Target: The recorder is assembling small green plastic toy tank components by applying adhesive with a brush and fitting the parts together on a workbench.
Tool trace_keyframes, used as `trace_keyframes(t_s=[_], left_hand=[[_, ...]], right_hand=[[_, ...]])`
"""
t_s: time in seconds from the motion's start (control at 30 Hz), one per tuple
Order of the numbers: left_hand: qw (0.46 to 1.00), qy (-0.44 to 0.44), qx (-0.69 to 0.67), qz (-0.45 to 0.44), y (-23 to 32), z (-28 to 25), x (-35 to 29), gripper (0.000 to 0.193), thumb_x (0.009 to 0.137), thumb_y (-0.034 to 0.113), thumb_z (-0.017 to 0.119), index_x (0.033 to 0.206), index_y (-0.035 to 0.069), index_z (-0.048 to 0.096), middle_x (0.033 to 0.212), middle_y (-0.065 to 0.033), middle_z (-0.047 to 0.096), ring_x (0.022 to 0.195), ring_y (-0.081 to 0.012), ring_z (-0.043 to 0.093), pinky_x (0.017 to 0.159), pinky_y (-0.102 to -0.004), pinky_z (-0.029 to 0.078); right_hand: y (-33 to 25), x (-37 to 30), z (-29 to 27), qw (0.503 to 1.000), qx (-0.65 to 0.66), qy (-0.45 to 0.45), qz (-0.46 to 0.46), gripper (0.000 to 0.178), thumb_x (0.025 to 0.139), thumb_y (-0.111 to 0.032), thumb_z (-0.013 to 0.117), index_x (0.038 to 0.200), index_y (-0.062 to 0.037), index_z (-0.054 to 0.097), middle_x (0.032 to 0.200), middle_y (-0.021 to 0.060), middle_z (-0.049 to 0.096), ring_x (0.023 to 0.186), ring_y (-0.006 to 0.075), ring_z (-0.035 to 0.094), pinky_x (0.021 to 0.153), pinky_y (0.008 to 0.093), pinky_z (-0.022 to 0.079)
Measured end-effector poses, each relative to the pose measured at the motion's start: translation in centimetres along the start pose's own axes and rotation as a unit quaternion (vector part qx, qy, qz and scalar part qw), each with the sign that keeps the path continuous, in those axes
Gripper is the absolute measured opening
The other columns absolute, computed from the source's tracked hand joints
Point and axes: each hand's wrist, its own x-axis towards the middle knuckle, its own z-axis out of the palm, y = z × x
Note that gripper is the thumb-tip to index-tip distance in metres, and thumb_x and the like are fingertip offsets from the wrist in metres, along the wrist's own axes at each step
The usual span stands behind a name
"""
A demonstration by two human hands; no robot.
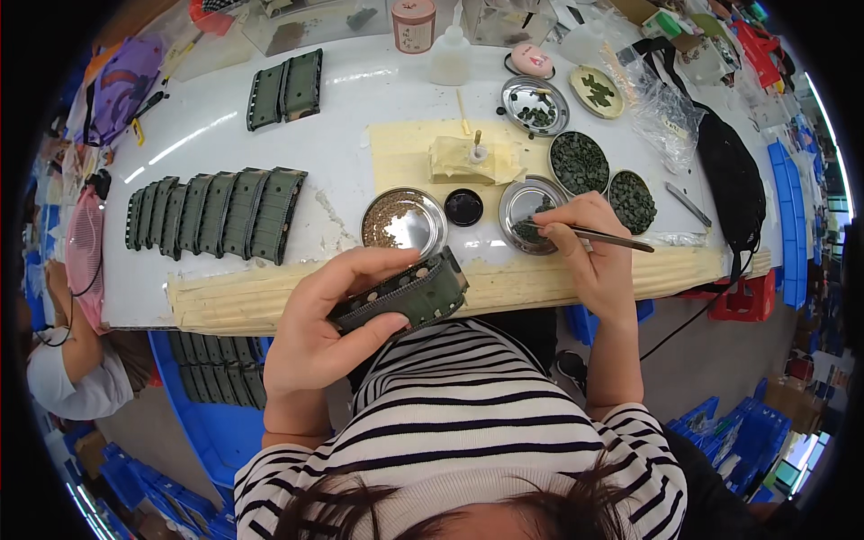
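My left hand (310,337) grips a dark green ribbed piece (436,292), tilted, with a row of pale round dots along its dark edge strip. My right hand (594,256) is closed on metal tweezers (621,240). Their tip reaches into a shallow metal dish (531,189) that holds small dark green bits; whether a bit is pinched there is too small to tell. Beside that dish stands a small round black pot (463,207). Left of the pot, a metal dish (430,216) contains small tan bits.
Similar green ribbed pieces (216,211) stand in a row at left, with two more (285,88) behind. Dark green bits (579,162) fill round containers at right. A taped block (454,162), a white squeeze bottle (450,58) and spare tweezers (688,205) lie around. A blue crate (198,432) sits below.
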Motion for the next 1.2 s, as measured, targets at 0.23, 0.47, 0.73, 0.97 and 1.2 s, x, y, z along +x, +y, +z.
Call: trace_keyframes(t_s=[0.23, 0.47, 0.73, 0.97, 1.2], left_hand=[[0.988, 0.066, -0.117, 0.077, -2.1, -1.6, 0.1, 0.042, 0.069, -0.008, 0.074, 0.106, -0.002, 0.057, 0.095, -0.0097, 0.066, 0.083, -0.0116, 0.065, 0.078, -0.0230, 0.051], [0.935, 0.082, -0.341, -0.052, -3.9, -1.0, 0.5, 0.043, 0.074, 0.000, 0.068, 0.115, 0.004, 0.056, 0.093, -0.0055, 0.058, 0.087, -0.0210, 0.060, 0.084, -0.0371, 0.051], [0.873, -0.007, -0.487, 0.021, -5.1, -0.1, 2.3, 0.041, 0.079, 0.000, 0.058, 0.119, -0.004, 0.056, 0.106, -0.0167, 0.059, 0.104, -0.0297, 0.059, 0.093, -0.0428, 0.048], [0.917, 0.027, -0.396, -0.028, -3.7, 1.6, 2.7, 0.042, 0.088, 0.002, 0.055, 0.129, -0.001, 0.045, 0.114, -0.0210, 0.059, 0.108, -0.0313, 0.060, 0.091, -0.0467, 0.053], [0.955, 0.030, -0.295, -0.010, -3.9, 2.5, 2.5, 0.021, 0.097, 0.009, 0.050, 0.117, 0.005, 0.051, 0.125, -0.0126, 0.054, 0.103, -0.0149, 0.058, 0.091, -0.0303, 0.048]], right_hand=[[0.0, 0.3, 0.1, 0.999, -0.030, -0.014, -0.019, 0.008, 0.079, -0.010, 0.070, 0.084, -0.0042, 0.069, 0.077, 0.0048, 0.066, 0.073, 0.0222, 0.054, 0.068, 0.0323, 0.043], [0.1, 0.3, 0.3, 0.999, -0.028, -0.011, -0.020, 0.007, 0.079, -0.009, 0.070, 0.084, -0.0040, 0.070, 0.076, 0.0044, 0.066, 0.072, 0.0216, 0.054, 0.068, 0.0313, 0.043], [-1.0, 1.3, -0.1, 0.993, 0.046, 0.051, -0.098, 0.013, 0.079, -0.009, 0.069, 0.091, -0.0031, 0.072, 0.079, 0.0075, 0.065, 0.075, 0.0197, 0.055, 0.069, 0.0302, 0.044], [-4.4, 1.9, 0.8, 0.980, 0.103, 0.016, -0.170, 0.025, 0.078, -0.018, 0.071, 0.099, -0.0040, 0.072, 0.088, 0.0101, 0.063, 0.077, 0.0219, 0.061, 0.065, 0.0290, 0.049], [-5.7, 2.9, 2.4, 0.939, -0.023, -0.020, -0.344, 0.031, 0.071, -0.032, 0.072, 0.093, -0.0093, 0.070, 0.087, 0.0038, 0.064, 0.076, 0.0208, 0.063, 0.062, 0.0301, 0.052]])
